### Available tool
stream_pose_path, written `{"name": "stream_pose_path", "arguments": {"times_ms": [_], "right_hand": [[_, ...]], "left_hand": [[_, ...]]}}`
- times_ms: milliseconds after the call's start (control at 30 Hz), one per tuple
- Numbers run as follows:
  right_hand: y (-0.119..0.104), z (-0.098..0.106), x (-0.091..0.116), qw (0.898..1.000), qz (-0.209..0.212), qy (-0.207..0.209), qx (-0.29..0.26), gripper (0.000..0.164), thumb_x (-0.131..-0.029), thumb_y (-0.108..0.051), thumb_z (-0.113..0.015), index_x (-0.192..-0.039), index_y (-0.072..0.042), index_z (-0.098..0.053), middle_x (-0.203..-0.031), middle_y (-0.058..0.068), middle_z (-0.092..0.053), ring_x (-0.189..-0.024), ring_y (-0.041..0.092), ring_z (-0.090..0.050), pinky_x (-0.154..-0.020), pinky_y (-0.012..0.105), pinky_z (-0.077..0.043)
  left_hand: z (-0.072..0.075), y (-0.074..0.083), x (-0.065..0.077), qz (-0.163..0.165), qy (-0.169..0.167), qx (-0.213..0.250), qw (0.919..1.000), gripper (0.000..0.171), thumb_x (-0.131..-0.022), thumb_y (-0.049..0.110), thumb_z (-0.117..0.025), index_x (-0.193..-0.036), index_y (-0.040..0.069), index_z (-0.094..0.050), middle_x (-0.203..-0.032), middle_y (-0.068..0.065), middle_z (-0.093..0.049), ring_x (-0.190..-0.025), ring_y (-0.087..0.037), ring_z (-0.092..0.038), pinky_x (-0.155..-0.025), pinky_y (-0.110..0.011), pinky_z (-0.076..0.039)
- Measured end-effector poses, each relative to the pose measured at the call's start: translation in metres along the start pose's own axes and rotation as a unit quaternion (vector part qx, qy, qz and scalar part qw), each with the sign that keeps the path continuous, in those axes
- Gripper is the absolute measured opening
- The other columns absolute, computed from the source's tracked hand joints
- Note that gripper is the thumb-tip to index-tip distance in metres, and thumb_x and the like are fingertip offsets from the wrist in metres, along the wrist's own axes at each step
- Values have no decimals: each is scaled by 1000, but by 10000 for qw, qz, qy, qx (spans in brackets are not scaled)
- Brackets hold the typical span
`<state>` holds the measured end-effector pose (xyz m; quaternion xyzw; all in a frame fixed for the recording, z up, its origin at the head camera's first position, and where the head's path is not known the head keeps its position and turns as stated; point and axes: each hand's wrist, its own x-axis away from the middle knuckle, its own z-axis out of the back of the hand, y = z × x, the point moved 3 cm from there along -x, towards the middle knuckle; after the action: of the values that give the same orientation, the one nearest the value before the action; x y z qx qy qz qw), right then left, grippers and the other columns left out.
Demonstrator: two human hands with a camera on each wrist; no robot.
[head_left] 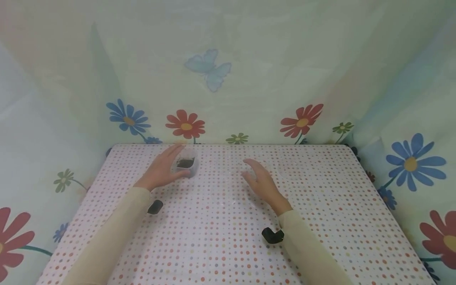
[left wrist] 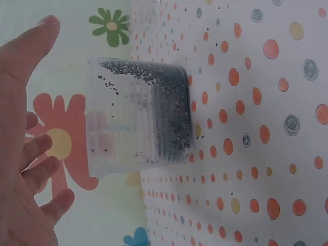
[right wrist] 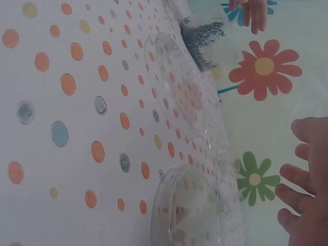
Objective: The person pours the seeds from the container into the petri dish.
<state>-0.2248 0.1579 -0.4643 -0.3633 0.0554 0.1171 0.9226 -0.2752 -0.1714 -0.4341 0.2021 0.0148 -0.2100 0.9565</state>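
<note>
A clear plastic cup [left wrist: 120, 118] part filled with small black grains [left wrist: 171, 113] stands upright on the dotted table, towards its back left. My left hand [head_left: 162, 168] reaches over the near side of this cup, with thumb and fingers spread and bare space between palm and cup in the left wrist view. My right hand [head_left: 261, 182] hovers over the right of centre, fingers relaxed and holding nothing. Close by it, in the right wrist view, lie a flat clear round dish [right wrist: 179, 84] and a second clear round dish or lid [right wrist: 192, 210].
The table [head_left: 213, 237] has a white cover with coloured dots. Behind it hangs a flower-printed backdrop [head_left: 249, 79] that also runs along both sides. A few black grains are scattered on the cover near the cup. Black devices [head_left: 272, 235] sit at both wrists.
</note>
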Motion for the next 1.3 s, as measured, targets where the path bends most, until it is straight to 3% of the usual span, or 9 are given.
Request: {"name": "stream_pose_path", "arguments": {"times_ms": [167, 400, 667, 933, 1300], "right_hand": [[1, -4, -1, 10000, -60, -28, -16, 48, -100, -29, -51, -144, -12, -42, -151, 10, -42, -142, 28, -37, -117, 48, -31], [4, -5, -3, 9996, -277, -9, -35, 49, -101, -32, -49, -144, -13, -42, -151, 9, -42, -142, 29, -36, -117, 50, -30], [10, -10, -5, 9990, -418, -34, -122, 50, -101, -35, -47, -145, -13, -41, -151, 9, -41, -143, 28, -35, -118, 49, -29], [11, -11, -7, 9986, -515, -80, -40, 51, -101, -36, -47, -146, -13, -39, -152, 10, -40, -143, 30, -34, -118, 51, -28], [16, -19, -16, 9982, -574, -143, 19, 52, -101, -33, -48, -147, -12, -38, -153, 11, -38, -143, 30, -33, -118, 50, -27]], "left_hand": [[-5, -6, -2, 67, 12, 153, 9999, 97, -77, 52, -75, -154, 26, -22, -163, -2, -19, -149, -30, -20, -116, -61, -25], [-10, -11, -6, 372, -103, 431, 9983, 102, -76, 57, -74, -155, 35, -13, -165, 0, -10, -150, -33, -17, -113, -65, -26], [-12, -14, -7, 554, -250, 713, 9956, 106, -74, 58, -76, -155, 32, -13, -165, -1, -8, -151, -32, -13, -114, -65, -24], [-16, -22, -12, 441, -260, 1006, 9936, 111, -71, 51, -81, -154, 40, -8, -164, -3, -11, -150, -32, -15, -114, -64, -25], [-20, -21, -15, 668, -258, 1082, 9915, 113, -69, 47, -84, -153, 42, -10, -164, -1, -10, -150, -31, -15, -114, -65, -24]]}}
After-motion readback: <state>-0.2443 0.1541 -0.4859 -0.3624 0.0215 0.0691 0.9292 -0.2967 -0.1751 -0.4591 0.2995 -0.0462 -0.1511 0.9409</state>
